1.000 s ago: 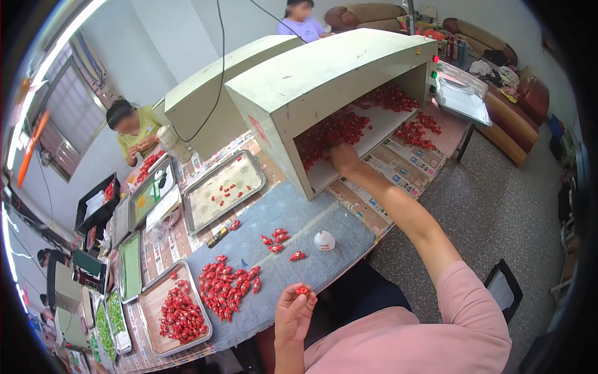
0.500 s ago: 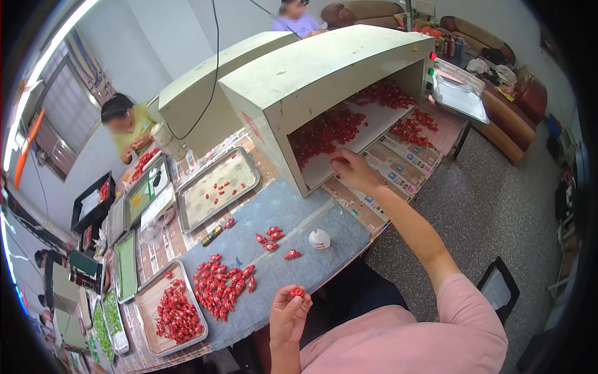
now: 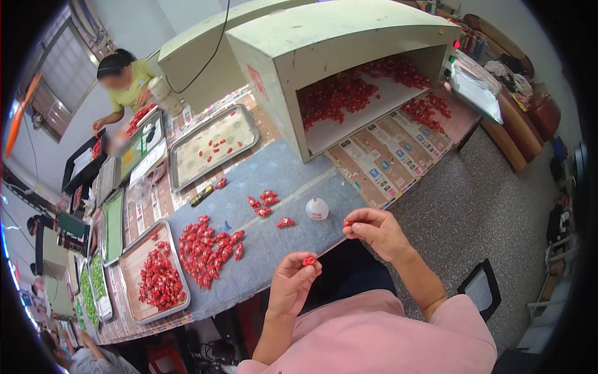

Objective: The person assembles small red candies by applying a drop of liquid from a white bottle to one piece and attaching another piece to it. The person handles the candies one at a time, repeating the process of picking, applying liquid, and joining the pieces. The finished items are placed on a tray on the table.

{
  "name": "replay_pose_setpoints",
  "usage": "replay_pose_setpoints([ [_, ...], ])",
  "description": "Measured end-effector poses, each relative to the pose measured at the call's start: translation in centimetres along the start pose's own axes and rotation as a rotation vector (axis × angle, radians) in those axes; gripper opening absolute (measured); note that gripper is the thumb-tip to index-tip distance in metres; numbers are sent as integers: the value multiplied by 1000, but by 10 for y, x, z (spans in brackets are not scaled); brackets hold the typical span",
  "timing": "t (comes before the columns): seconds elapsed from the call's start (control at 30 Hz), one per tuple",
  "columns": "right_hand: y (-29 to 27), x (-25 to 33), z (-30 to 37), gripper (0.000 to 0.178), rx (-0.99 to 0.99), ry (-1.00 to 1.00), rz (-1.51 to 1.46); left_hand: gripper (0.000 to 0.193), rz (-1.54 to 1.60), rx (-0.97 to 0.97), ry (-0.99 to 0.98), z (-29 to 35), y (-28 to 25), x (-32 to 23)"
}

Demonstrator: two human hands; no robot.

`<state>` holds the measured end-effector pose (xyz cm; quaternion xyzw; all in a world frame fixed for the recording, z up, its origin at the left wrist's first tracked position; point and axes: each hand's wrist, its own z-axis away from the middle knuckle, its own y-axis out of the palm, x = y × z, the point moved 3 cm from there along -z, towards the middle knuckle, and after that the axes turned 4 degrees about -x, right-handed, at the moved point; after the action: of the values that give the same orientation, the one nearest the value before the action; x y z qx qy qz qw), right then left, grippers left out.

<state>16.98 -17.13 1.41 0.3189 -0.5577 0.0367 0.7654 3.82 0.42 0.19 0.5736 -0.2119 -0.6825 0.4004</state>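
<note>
Near the table's front edge, my left hand (image 3: 293,283) pinches a small red plastic piece (image 3: 309,260) between thumb and fingers. To its right, my right hand (image 3: 380,234) pinches another small red piece (image 3: 348,222); the two pieces are apart. Just beyond my hands a white squeeze bottle (image 3: 317,209) stands on the blue cloth (image 3: 255,181). Several red figures with pale marks (image 3: 264,202) lie loose left of the bottle. Farther left is a heap of such red figures (image 3: 208,249), beside a metal tray (image 3: 180,274) of more of them (image 3: 161,277).
A box-shaped machine (image 3: 349,31) with red pieces (image 3: 339,100) inside its opening stands at the back. More red pieces (image 3: 427,111) lie right of it. A metal tray (image 3: 215,149) holds a few red bits. A co-worker (image 3: 128,81) sits at far left.
My right hand has come back from the machine's opening toward my left hand and now holds a small red piece. My left hand still holds its red piece; the view has shifted.
</note>
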Motion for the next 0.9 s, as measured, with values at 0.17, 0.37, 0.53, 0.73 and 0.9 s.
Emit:
replay_pose_setpoints([
  [0.17,22,-13,25,17,53,39,95,21,-30,-25,-6,2,-1,4],
  [0.37,41,-21,38,13,58,-109,147,24,-65,-20,29,3,1,6],
  [0.53,44,-23,41,11,52,-137,201,24,-123,-14,112,3,0,10],
  [0.73,43,-25,43,10,21,-116,206,23,-240,6,225,3,3,9],
  [0.9,44,-26,45,9,-1,-71,185,24,-381,-24,341,3,5,8],
])
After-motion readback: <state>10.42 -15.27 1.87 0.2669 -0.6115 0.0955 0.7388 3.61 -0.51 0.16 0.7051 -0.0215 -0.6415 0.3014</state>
